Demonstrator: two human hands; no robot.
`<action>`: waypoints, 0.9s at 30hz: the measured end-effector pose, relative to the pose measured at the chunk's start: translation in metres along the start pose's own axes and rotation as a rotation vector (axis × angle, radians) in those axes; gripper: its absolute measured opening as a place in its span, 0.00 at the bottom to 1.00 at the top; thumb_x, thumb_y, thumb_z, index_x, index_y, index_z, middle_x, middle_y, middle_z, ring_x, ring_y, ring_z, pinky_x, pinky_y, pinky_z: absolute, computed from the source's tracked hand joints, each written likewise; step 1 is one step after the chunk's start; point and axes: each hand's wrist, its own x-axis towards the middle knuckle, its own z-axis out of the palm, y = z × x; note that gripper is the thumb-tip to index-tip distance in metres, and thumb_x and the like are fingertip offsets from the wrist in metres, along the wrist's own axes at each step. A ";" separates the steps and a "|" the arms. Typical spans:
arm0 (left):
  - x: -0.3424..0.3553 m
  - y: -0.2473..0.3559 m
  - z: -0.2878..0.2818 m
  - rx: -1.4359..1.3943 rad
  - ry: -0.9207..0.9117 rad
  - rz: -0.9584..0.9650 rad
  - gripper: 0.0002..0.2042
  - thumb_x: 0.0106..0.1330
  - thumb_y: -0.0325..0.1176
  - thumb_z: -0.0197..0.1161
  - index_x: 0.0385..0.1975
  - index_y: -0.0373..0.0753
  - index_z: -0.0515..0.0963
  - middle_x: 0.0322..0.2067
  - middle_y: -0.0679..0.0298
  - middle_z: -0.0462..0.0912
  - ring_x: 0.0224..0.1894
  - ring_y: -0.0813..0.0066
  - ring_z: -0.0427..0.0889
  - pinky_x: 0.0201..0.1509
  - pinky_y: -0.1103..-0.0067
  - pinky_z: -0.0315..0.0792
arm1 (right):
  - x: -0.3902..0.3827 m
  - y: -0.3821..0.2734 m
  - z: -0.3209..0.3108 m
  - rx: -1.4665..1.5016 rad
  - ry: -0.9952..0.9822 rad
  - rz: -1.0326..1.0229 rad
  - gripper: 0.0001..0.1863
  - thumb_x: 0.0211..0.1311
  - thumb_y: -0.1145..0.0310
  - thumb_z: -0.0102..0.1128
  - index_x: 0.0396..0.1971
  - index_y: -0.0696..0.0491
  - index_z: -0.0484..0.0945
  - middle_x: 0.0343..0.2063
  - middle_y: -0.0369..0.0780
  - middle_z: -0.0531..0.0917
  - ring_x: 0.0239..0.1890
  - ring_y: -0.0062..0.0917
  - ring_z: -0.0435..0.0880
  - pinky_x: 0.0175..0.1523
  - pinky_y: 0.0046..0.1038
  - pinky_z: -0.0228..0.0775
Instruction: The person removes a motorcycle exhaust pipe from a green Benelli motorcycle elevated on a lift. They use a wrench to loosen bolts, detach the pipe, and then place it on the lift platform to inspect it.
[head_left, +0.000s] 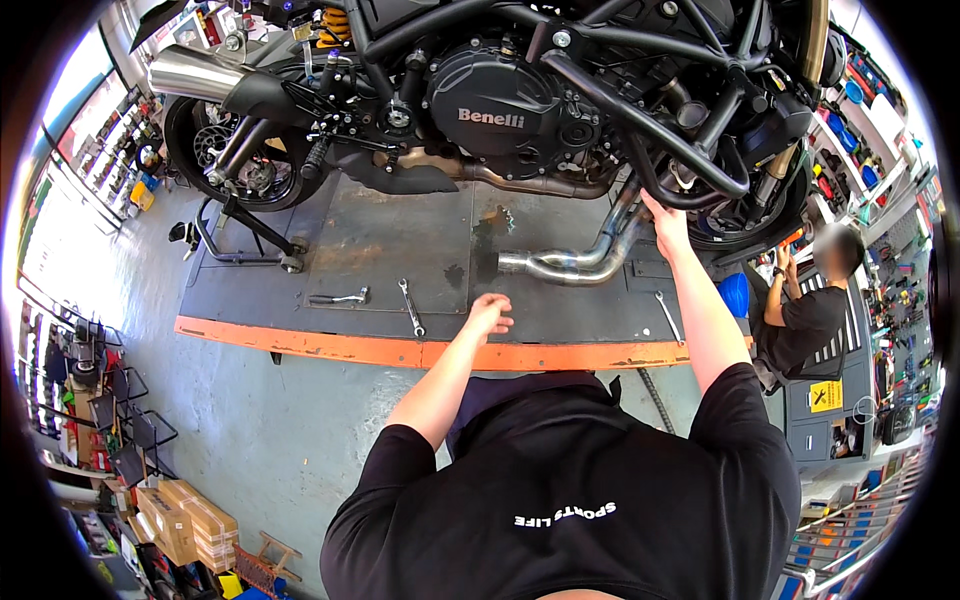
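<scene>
A black motorcycle [500, 100] stands on a grey lift platform with an orange front edge [420, 352]. My right hand [668, 222] reaches up to the steel exhaust header pipes [625, 215] under the engine and grips them where they bend down. The loose pipe end [560, 265] lies low over the platform. My left hand [489, 315] hovers over the platform near the front edge, fingers loosely curled, holding nothing. A combination wrench [411, 307] lies just left of it.
A ratchet tool [340, 298] and another wrench [668, 317] lie on the platform. A rear paddock stand [245, 240] holds the back wheel. Another person [805, 315] sits at the right by shelves. Cardboard boxes [185, 525] sit lower left.
</scene>
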 end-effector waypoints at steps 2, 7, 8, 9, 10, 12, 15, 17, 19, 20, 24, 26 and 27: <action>-0.009 -0.002 0.010 0.049 -0.099 -0.045 0.21 0.78 0.39 0.61 0.66 0.38 0.73 0.59 0.56 0.83 0.47 0.64 0.90 0.47 0.69 0.85 | 0.001 0.001 -0.001 0.005 -0.005 -0.010 0.16 0.70 0.72 0.73 0.55 0.55 0.85 0.51 0.34 0.86 0.56 0.19 0.81 0.63 0.28 0.69; -0.026 0.011 0.032 -0.132 -0.201 0.074 0.33 0.76 0.40 0.66 0.76 0.37 0.61 0.65 0.54 0.78 0.58 0.59 0.87 0.59 0.65 0.83 | -0.001 -0.001 0.001 0.008 -0.011 -0.019 0.15 0.71 0.73 0.71 0.56 0.57 0.84 0.51 0.35 0.87 0.56 0.20 0.82 0.64 0.28 0.70; -0.030 0.019 0.038 -0.205 -0.211 0.100 0.34 0.76 0.40 0.66 0.76 0.37 0.60 0.66 0.53 0.77 0.59 0.57 0.86 0.61 0.64 0.82 | -0.001 -0.001 0.000 0.012 -0.020 -0.023 0.16 0.71 0.74 0.71 0.56 0.57 0.84 0.51 0.35 0.87 0.56 0.21 0.82 0.64 0.28 0.71; -0.032 0.024 0.042 -0.279 -0.218 0.125 0.35 0.76 0.40 0.67 0.77 0.37 0.58 0.66 0.53 0.77 0.61 0.56 0.85 0.62 0.63 0.81 | -0.002 -0.001 0.001 0.017 -0.031 -0.026 0.16 0.71 0.74 0.70 0.56 0.57 0.84 0.51 0.36 0.87 0.56 0.21 0.82 0.64 0.28 0.71; -0.030 0.027 0.045 -0.384 -0.249 0.138 0.34 0.75 0.39 0.68 0.76 0.38 0.59 0.67 0.51 0.74 0.64 0.52 0.82 0.65 0.59 0.80 | -0.001 0.000 0.003 0.018 0.011 -0.059 0.16 0.71 0.76 0.70 0.56 0.58 0.84 0.51 0.36 0.87 0.56 0.22 0.83 0.65 0.29 0.71; -0.027 0.037 0.052 -0.478 -0.273 0.183 0.32 0.75 0.39 0.68 0.73 0.38 0.61 0.68 0.51 0.72 0.65 0.50 0.82 0.65 0.56 0.80 | -0.001 0.000 0.003 0.039 0.011 -0.029 0.16 0.71 0.76 0.70 0.56 0.58 0.84 0.51 0.36 0.87 0.56 0.22 0.83 0.65 0.29 0.71; -0.022 0.049 0.059 -0.546 -0.233 0.215 0.25 0.76 0.41 0.68 0.65 0.38 0.67 0.64 0.51 0.71 0.64 0.48 0.81 0.65 0.53 0.80 | 0.000 0.001 0.000 0.017 0.014 -0.018 0.16 0.70 0.76 0.70 0.56 0.58 0.84 0.51 0.36 0.87 0.55 0.21 0.83 0.64 0.28 0.72; -0.017 0.050 0.064 -0.567 -0.174 0.210 0.23 0.77 0.41 0.68 0.62 0.37 0.68 0.62 0.52 0.72 0.63 0.48 0.82 0.65 0.53 0.81 | -0.001 0.000 0.003 0.002 0.008 -0.033 0.16 0.70 0.76 0.70 0.56 0.58 0.84 0.51 0.36 0.87 0.55 0.21 0.83 0.64 0.28 0.72; -0.009 0.048 0.066 -0.600 -0.210 0.245 0.20 0.77 0.40 0.67 0.58 0.35 0.70 0.56 0.52 0.75 0.59 0.48 0.85 0.64 0.52 0.82 | 0.000 0.002 0.000 0.010 0.001 -0.046 0.16 0.69 0.76 0.71 0.56 0.58 0.83 0.51 0.36 0.87 0.55 0.21 0.83 0.64 0.29 0.72; -0.008 0.048 0.067 -0.606 -0.197 0.242 0.19 0.77 0.39 0.67 0.58 0.35 0.70 0.56 0.52 0.76 0.58 0.48 0.85 0.64 0.52 0.83 | 0.001 0.005 -0.002 0.002 0.016 -0.052 0.17 0.69 0.76 0.71 0.56 0.58 0.83 0.51 0.36 0.87 0.55 0.22 0.83 0.64 0.29 0.71; -0.010 0.046 0.069 -0.607 -0.153 0.231 0.19 0.77 0.39 0.67 0.58 0.36 0.70 0.55 0.51 0.77 0.57 0.47 0.86 0.63 0.52 0.83 | -0.001 0.007 0.003 -0.023 0.039 -0.033 0.18 0.67 0.77 0.72 0.56 0.56 0.81 0.46 0.33 0.85 0.48 0.20 0.81 0.55 0.29 0.74; -0.009 0.044 0.068 -0.598 -0.146 0.226 0.19 0.77 0.39 0.67 0.59 0.37 0.69 0.57 0.51 0.75 0.57 0.46 0.86 0.63 0.52 0.83 | -0.006 0.004 0.005 0.000 0.026 -0.036 0.17 0.67 0.77 0.72 0.54 0.56 0.82 0.45 0.33 0.85 0.48 0.20 0.81 0.56 0.29 0.73; -0.009 0.043 0.068 -0.595 -0.140 0.227 0.20 0.77 0.39 0.68 0.59 0.37 0.69 0.58 0.51 0.75 0.56 0.47 0.86 0.63 0.53 0.84 | -0.007 0.004 0.005 0.008 0.037 -0.025 0.16 0.68 0.76 0.72 0.53 0.56 0.82 0.45 0.33 0.86 0.48 0.20 0.81 0.57 0.29 0.73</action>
